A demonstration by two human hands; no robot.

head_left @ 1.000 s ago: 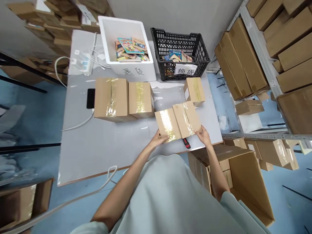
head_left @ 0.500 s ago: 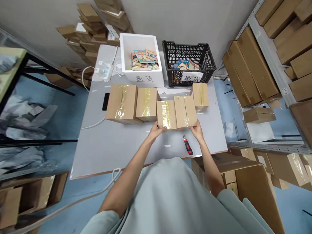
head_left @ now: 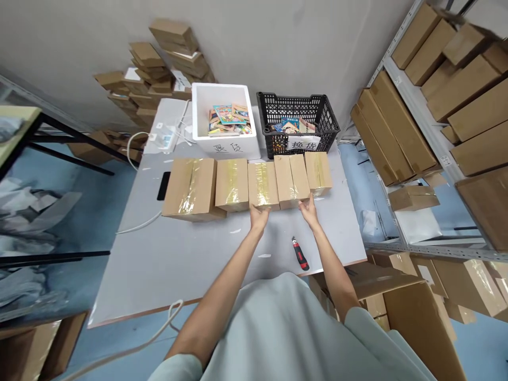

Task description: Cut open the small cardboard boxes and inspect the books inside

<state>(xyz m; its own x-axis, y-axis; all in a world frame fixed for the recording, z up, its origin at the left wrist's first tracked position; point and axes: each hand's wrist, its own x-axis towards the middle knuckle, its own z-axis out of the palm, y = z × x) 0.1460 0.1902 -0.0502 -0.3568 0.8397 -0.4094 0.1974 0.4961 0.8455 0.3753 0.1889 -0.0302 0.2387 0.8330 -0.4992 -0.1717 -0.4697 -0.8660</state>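
Note:
Several tape-sealed cardboard boxes form a row across the table. My left hand (head_left: 259,217) grips the lower front of the middle cardboard box (head_left: 263,184), its thumb against the near face and some fingers hidden. With my right hand (head_left: 308,211), I grip the near right corner of the adjoining cardboard box (head_left: 292,179). These two boxes stand side by side between my hands. To their left are a medium box (head_left: 232,182) and a larger box (head_left: 190,185); at the right end is a smaller box (head_left: 318,170). A red and black utility knife (head_left: 300,255) lies nearer me.
Behind the row stand a white foam bin (head_left: 228,145) and a black plastic crate (head_left: 333,124), both holding small books. A phone (head_left: 163,186) lies left of the boxes. Shelving (head_left: 420,124) with cartons is at right; an open carton (head_left: 420,312) sits by my right side.
The two boxes between my hands have moved back into line with the others, closing the gap before the right-end box. My view has shifted slightly.

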